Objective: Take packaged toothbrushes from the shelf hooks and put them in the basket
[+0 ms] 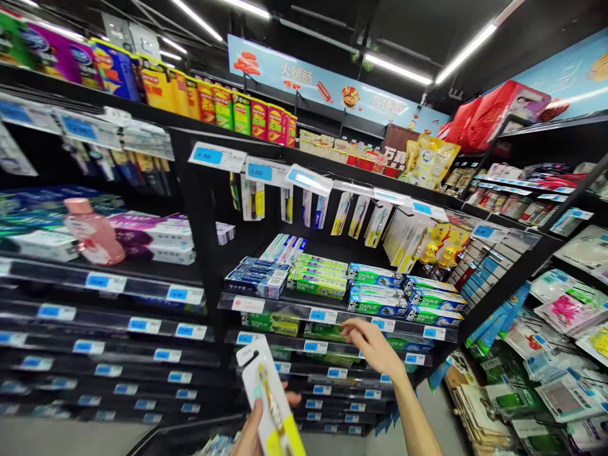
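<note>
My left hand [255, 423] is closed around a toothbrush in a white and yellow blister pack [270, 399], which leans to the upper left at the bottom middle. Thumb and fingers grip the pack from its two sides. My right hand [369, 342] reaches toward the lower shelf edge, its fingers loosely bent and apart, with nothing visible in them. Just above it are stacked blue and green Darlie toothpaste boxes [377, 299]. Light green toothpaste boxes [317, 278] lie to their left. I cannot tell whether the fingertips touch the shelf.
Hanging toothbrush packs [342, 214] line the rack above the toothpaste. A pink bottle [94, 231] stands on the left shelf. Price tags [323, 315] run along the shelf edges. A dark basket rim [190, 427] shows at the bottom. Packaged goods [565, 361] fill the right-hand rack.
</note>
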